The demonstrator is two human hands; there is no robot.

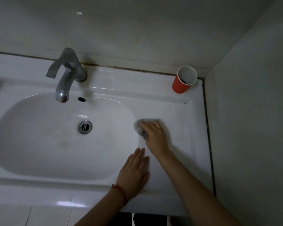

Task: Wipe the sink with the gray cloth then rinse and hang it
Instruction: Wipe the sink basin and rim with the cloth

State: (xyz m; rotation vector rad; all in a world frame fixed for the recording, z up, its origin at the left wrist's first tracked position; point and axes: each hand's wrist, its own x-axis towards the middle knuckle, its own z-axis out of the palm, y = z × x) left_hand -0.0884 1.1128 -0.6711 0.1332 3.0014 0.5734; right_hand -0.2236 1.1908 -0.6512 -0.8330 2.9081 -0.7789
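A white ceramic sink [39, 144] fills the view, with a flat ledge to the right of the oval basin. My right hand [155, 136] lies on the gray cloth [140, 125], which is bunched and blurred on the ledge just right of the basin's rim. Its fingers are curled over the cloth. My left hand [134, 173] rests flat on the ledge nearer the front edge, fingers straight and together, with a red bead bracelet at the wrist. A metal faucet [67, 75] stands at the back, its spout over the basin. No water runs.
A red paper cup [184, 80] stands at the back right corner of the ledge. The drain [85, 127] sits mid-basin and an overflow hole [81, 99] lies behind it. Walls close in behind and to the right [252, 128]. Tiled floor shows below the front edge.
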